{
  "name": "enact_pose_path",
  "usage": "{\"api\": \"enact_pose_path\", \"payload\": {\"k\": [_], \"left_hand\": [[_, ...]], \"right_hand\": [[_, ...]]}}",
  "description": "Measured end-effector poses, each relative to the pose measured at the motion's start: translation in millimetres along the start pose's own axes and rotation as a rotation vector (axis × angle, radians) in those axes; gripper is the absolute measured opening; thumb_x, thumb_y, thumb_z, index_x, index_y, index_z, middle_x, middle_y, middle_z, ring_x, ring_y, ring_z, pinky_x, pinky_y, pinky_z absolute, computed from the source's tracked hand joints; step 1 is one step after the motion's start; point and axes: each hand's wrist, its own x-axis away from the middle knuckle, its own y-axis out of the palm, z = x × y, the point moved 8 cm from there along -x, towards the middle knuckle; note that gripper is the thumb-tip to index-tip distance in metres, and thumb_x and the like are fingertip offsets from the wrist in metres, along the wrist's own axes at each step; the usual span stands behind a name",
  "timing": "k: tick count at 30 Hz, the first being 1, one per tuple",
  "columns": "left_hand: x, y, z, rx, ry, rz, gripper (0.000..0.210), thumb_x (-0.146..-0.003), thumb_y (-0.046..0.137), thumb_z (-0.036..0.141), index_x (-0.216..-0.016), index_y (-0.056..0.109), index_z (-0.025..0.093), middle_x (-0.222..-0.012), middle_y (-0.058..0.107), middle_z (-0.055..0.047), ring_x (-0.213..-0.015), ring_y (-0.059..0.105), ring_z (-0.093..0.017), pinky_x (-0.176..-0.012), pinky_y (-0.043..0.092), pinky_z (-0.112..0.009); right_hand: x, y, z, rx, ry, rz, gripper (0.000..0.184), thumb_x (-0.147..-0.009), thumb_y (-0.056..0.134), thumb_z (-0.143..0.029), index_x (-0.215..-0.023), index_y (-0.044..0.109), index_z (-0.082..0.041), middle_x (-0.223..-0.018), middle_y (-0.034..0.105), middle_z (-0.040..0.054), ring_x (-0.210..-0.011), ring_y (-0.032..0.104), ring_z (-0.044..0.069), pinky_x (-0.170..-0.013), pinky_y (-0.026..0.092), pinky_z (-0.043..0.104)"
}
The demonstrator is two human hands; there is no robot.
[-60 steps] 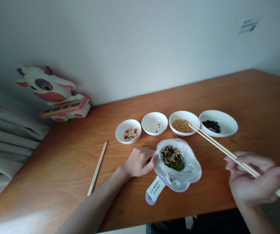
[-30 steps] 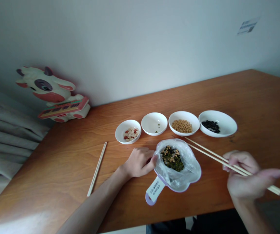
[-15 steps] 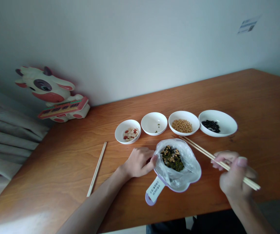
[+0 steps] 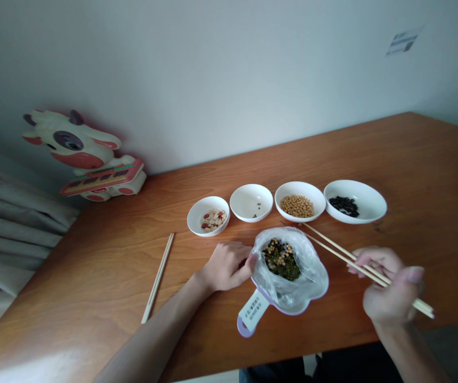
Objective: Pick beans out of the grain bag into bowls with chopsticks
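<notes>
My left hand (image 4: 231, 267) pinches the left rim of a purple-edged, handled bowl (image 4: 319, 294) lined with a clear plastic bag (image 4: 308, 255). Inside lies a heap of green, black and yellowish beans (image 4: 282, 260). To the right, my right hand (image 4: 390, 282) is closed around a pair of chopsticks (image 4: 342, 254), their tips apart near the table in front of the soybean bowl. Behind stand white bowls in a row: one with mixed flat pale and reddish pieces (image 4: 214, 219), one with a few green beans (image 4: 258, 206), one with soybeans (image 4: 297, 206), one with black beans (image 4: 344, 206).
A second pair of chopsticks (image 4: 158, 277) lies on the wooden table (image 4: 105, 266) left of my left forearm. A cow-shaped toy keyboard (image 4: 101, 178) stands against the wall at the back left. A grey curtain (image 4: 13, 234) hangs at the left edge.
The chopstick tips have spread apart, and my right hand has shifted slightly to the right. My left hand stays on the bowl's rim.
</notes>
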Motion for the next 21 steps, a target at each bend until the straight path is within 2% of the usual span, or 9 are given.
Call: {"api": "enact_pose_path", "payload": {"k": [4,12,18,21], "left_hand": [[0,0.3,-1,0.002,-0.002,0.001,0.041,-0.112,0.033,0.036,-0.078,0.050,0.020,-0.072,0.061,-0.003,-0.066,0.052,-0.017,-0.067,0.036,-0.032],[0,1.7,-2,0.023,-0.010,-0.007,0.041,-0.112,0.032,0.037,-0.078,0.048,0.019,-0.072,0.061,-0.003,-0.067,0.052,-0.017,-0.069,0.036,-0.032],[0,0.5,0,0.025,-0.012,-0.006,0.041,-0.112,0.032,0.036,-0.078,0.048,0.019,-0.072,0.061,-0.003,-0.066,0.050,-0.016,-0.068,0.036,-0.032],[0,0.2,0,0.027,-0.011,-0.005,0.040,-0.112,0.033,0.036,-0.078,0.047,0.019,-0.072,0.060,-0.003,-0.066,0.050,-0.016,-0.068,0.036,-0.031]], "right_hand": [[2,-3,1,-0.014,0.011,0.011,0.079,-0.096,0.025,-0.082,-0.072,0.071,-0.024,-0.074,0.068,0.0067,-0.064,0.062,0.023,-0.059,0.046,0.039],[1,-1,-7,0.018,0.002,0.023,0.078,-0.100,0.023,-0.077,-0.071,0.069,-0.022,-0.072,0.067,0.0062,-0.061,0.060,0.021,-0.053,0.045,0.036],[0,-2,-16,0.051,-0.062,0.085,0.068,-0.108,0.031,-0.058,-0.068,0.071,-0.021,-0.065,0.068,0.0055,-0.055,0.060,0.018,-0.048,0.042,0.033],[1,-5,-18,0.022,-0.097,0.113,0.068,-0.108,0.030,-0.055,-0.065,0.070,-0.021,-0.060,0.067,0.0058,-0.053,0.060,0.019,-0.045,0.041,0.032]]}}
